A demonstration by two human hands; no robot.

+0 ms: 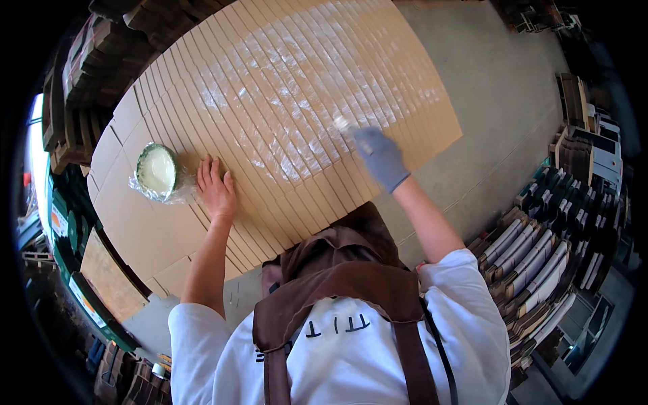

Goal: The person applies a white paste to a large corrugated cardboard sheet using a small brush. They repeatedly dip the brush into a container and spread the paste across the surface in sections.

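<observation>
Flat brown cardboard sheets (pixel 182 88) lie fanned out in front of me, overlapping so that narrow strips show. A shiny, wet-looking whitish smear (pixel 290 88) covers much of the strips' middle. My left hand (pixel 216 192) is bare and lies flat on the cardboard, fingers spread. Just left of it stands a green-rimmed bowl (pixel 177 162) with creamy white paste (pixel 159 170) inside and crumpled clear plastic around its base. My right hand (pixel 381 158), in a grey glove, is closed on a brush (pixel 343 124) over the right part of the strips. Its pale tip is blurred.
Stacks of folded cardboard (pixel 526 270) stand on the right, and more brown stacks (pixel 101 67) rise at the far left. Grey concrete floor (pixel 499 101) shows beyond the sheets' right edge. A wooden board (pixel 111 277) and green-edged panels (pixel 84 304) are at the left.
</observation>
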